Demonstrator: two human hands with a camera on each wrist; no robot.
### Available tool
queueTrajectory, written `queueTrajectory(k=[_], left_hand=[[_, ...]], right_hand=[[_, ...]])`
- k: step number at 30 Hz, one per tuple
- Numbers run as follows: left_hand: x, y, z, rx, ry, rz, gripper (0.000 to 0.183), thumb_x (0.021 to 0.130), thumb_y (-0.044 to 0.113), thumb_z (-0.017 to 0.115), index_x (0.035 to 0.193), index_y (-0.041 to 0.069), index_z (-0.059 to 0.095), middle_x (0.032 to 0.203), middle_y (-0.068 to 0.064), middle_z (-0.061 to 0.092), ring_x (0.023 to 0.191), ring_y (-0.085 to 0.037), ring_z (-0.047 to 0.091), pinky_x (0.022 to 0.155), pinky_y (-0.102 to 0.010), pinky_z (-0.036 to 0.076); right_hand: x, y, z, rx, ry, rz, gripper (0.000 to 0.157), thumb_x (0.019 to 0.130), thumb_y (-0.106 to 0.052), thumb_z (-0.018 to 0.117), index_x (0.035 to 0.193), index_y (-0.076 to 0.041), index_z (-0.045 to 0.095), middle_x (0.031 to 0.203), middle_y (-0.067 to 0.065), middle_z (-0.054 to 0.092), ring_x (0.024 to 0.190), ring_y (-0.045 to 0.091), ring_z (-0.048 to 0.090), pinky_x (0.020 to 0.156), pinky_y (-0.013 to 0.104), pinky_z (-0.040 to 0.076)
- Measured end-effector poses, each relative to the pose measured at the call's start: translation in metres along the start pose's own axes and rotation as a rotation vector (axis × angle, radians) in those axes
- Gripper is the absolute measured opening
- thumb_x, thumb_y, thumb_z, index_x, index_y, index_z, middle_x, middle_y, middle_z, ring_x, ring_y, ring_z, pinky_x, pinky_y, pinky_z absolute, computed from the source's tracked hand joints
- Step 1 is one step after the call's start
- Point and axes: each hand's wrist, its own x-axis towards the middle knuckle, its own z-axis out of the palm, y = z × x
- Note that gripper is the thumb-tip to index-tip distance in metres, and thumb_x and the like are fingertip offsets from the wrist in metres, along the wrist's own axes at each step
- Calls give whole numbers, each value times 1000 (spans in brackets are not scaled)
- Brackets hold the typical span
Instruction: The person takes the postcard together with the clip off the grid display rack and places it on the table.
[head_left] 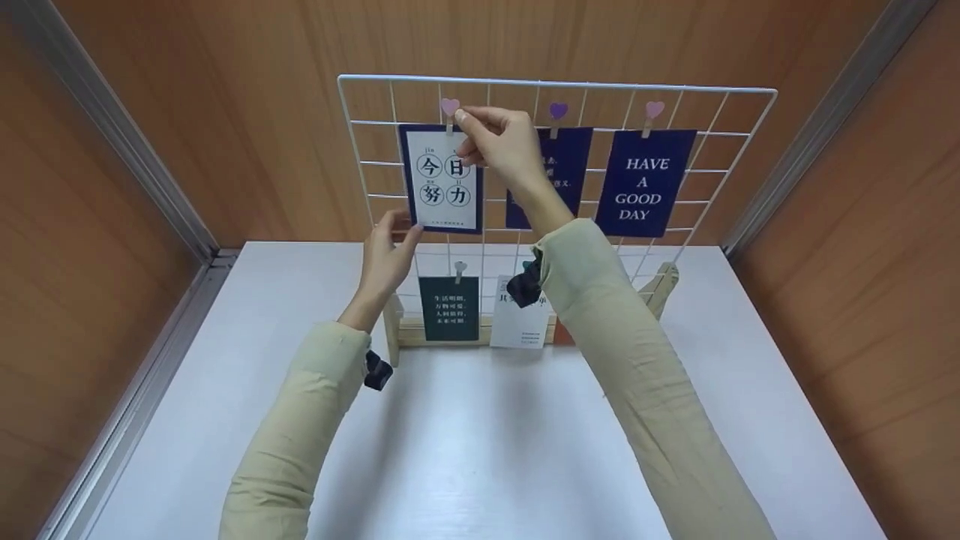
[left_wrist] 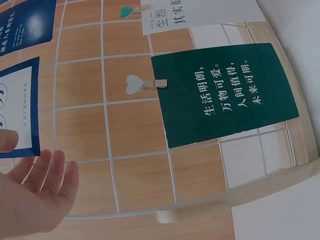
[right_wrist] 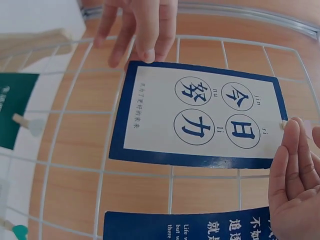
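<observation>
Head view shows the right hand (head_left: 511, 146) pinching the leftmost pink heart clip (head_left: 450, 106) at the top edge of the white-and-blue card (head_left: 442, 180), which lies over the upper left of the wire grid (head_left: 555, 82). The left hand (head_left: 388, 259), fingers loosely bent, holds the card's lower left corner, thumb in front, above the dark green card (head_left: 450, 309)

My card (head_left: 444, 180): white, navy border, dark characters ringed thinly. Its heart clip (head_left: 450, 106): pink; next clip (head_left: 558, 111): purple. English card (head_left: 646, 184): navy, white letters. Low card (left_wrist: 230, 95): dark green, white print. Grid (head_left: 540, 81): white. My sleeves (head_left: 637, 345): plain khaki. I see brown wood-grain wall (head_left: 225, 112), white table (head_left: 465, 450).
</observation>
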Motion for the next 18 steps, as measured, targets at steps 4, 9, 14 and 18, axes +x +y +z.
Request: queueTrajectory(k=[4,9,14,18], left_hand=[[1,0,-1,-16,2,-8,29,91,16,48,118,4,47,108,-7,53,97,-17,48,84,-28,38],[2,0,0,-20,1,-26,27,92,15,47,116,4,49,106,-6,53,96,-16,49,84,-28,38],[3,-1,1,-14,10,-39,24,91,13,47,113,4,52,102,-6,54,94,-16,49,83,-27,38],[4,-1,0,11,29,-34,21,91,10,48,108,1,54,99,-8,56,90,-18,52,80,-27,40]], right_hand=[[12,11,5,27,9,-5,32,79,-36,62,105,-18,64,73,13,61,64,25,60,60,28,50],[-16,-31,10,26,8,38,32,82,-31,61,108,-14,63,69,12,61,58,21,59,57,25,50],[-27,-48,12,15,14,82,29,83,-27,59,108,-12,63,70,11,62,56,18,59,56,23,49],[-25,-49,12,31,20,99,30,83,-25,60,108,-10,63,70,11,62,55,17,59,54,22,49]])
